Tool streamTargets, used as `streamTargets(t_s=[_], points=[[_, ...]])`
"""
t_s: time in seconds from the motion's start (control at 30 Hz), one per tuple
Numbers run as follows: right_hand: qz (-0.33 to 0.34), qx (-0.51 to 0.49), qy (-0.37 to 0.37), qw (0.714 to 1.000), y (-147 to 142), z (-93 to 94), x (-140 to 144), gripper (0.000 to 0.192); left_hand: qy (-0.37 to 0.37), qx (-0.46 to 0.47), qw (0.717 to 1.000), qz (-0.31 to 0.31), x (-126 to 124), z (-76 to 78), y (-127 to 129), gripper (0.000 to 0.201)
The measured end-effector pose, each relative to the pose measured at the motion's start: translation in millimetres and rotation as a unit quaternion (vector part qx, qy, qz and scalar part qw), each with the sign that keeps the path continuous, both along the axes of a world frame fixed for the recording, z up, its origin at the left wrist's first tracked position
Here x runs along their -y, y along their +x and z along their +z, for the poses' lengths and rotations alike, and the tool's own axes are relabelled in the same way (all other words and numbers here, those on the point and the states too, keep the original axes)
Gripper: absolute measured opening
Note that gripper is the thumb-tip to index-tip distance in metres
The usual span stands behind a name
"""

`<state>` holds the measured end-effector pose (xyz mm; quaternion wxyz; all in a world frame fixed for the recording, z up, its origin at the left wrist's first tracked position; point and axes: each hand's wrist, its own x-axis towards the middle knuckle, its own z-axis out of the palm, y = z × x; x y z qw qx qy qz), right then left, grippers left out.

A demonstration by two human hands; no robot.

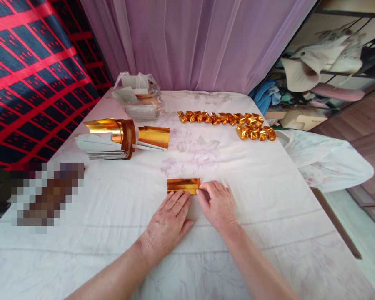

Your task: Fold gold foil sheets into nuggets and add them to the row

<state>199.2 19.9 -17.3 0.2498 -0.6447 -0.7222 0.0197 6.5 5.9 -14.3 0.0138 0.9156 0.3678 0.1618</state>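
A small folded strip of gold foil paper [183,185] lies flat on the white floral cloth [243,175]. My left hand [168,223] rests flat with its fingertips pressing the strip's near edge. My right hand [217,204] lies beside it, its fingertips touching the strip's right end. Farther back on the left sits a stack of gold foil sheets [112,137] with curled edges, and a loose curled gold sheet [153,136] next to it.
A row of several folded gold foil pieces [228,119] lies at the back right. A clear plastic bag of paper [139,98] stands at the back. A purple curtain hangs behind; a red and dark patterned cloth is on the left; shelves of clothes are on the right.
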Motion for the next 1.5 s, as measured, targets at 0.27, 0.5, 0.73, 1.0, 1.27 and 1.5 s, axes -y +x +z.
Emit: streamTargets(t_s=[0.27, 0.5, 0.73, 1.0, 1.27, 1.5], points=[[-0.003, -0.002, -0.001, 1.000, -1, -0.8, 0, 0.016, -0.020, 0.008, 1.000, -0.002, -1, -1.4, -1, 0.049], [-0.011, -0.008, 0.002, 1.000, 0, -2.8, 0, 0.017, -0.032, 0.008, 0.999, 0.001, -1, -1.3, 0, 0.049], [0.003, -0.001, -0.001, 1.000, 2, -0.1, 0, 0.020, -0.037, 0.011, 0.999, 0.002, -1, -0.3, 0, 0.048], [0.006, 0.004, -0.012, 1.000, 1, 0.3, -1, 0.016, -0.047, 0.013, 0.999, -0.002, -3, 0.6, -1, 0.047], [-0.002, 0.020, -0.026, 0.999, -1, 3.7, 0, 0.013, -0.062, 0.012, 0.998, 0.001, -3, 0.7, 0, 0.048], [-0.031, 0.038, -0.018, 0.999, -8, 7.7, 0, 0.017, -0.070, 0.011, 0.997, -0.005, -3, 2.9, 1, 0.051]])
